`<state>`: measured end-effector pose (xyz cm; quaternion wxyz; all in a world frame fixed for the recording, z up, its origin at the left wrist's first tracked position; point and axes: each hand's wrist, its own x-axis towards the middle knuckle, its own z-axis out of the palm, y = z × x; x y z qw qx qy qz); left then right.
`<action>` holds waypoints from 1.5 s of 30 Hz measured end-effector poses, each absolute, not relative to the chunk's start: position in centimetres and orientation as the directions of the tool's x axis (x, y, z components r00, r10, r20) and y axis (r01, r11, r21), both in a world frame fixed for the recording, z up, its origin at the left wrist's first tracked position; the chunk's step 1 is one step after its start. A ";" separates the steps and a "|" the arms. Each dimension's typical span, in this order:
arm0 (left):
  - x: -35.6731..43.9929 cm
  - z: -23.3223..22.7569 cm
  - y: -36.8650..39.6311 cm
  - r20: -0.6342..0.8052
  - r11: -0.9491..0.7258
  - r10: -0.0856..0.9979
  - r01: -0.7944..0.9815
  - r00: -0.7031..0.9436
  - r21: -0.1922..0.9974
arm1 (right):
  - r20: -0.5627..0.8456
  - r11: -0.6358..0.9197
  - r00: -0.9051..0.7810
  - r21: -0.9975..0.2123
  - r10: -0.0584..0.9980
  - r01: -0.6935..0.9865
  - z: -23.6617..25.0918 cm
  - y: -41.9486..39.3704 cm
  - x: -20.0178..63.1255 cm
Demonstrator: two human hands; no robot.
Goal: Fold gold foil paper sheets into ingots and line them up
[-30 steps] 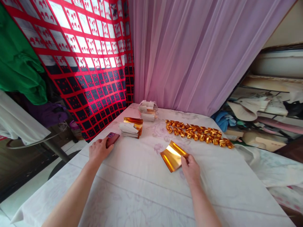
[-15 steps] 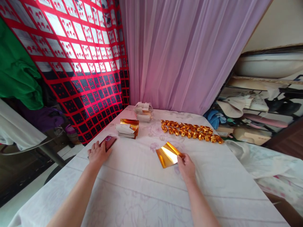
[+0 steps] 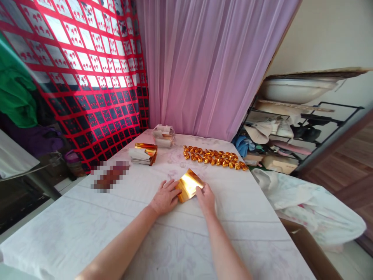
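Note:
A square sheet of shiny gold foil paper point(image 3: 190, 186) is between my two hands over the white tablecloth. My right hand point(image 3: 206, 198) pinches the sheet at its right edge, thumb on top. Flat on the cloth lies my left hand point(image 3: 166, 197), fingers spread, with the fingertips touching the sheet's left edge. Beyond them, to the right, several folded gold foil pieces point(image 3: 215, 156) lie in rows. A stack of foil sheets point(image 3: 142, 154), gold and pale sides showing, stands at the back left.
At the table's left edge is a phone point(image 3: 112, 177), blurred by large pixels. A clear plastic bag point(image 3: 163, 136) with paper stacks stands at the back, before a purple curtain point(image 3: 198, 70). A shelf rack point(image 3: 279, 124) with shoes is on the right, a cardboard box point(image 3: 303, 247) below.
My left hand has left the phone and moved right to the gold sheet's left edge. My right hand still holds the sheet. The view has turned to the right.

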<state>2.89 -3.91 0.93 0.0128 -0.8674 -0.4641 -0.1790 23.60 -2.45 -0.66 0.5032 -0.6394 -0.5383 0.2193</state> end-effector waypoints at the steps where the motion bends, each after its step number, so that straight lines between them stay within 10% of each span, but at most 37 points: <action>1: 3.0 0.8 -4.0 0.319 -0.574 0.798 0.806 0.511 0.146 | 0.259 0.092 0.316 -0.884 0.913 0.459 -0.7 -2.4 23.6; 31: 1.5 -0.3 -3.8 0.410 -0.536 0.815 0.802 0.410 0.263 | 0.125 0.043 0.299 -0.963 0.946 0.266 -1.8 -1.6 24.5; 38: 1.4 -0.3 -3.8 0.580 -0.545 0.773 0.737 0.256 0.401 | 0.557 0.402 0.109 -0.707 0.823 0.582 -0.9 -3.3 24.4; 45: 0.7 -1.0 -3.5 0.695 -0.510 0.718 0.719 0.052 0.473 | 0.629 0.497 -0.125 -0.460 0.768 0.736 -0.1 -4.1 24.5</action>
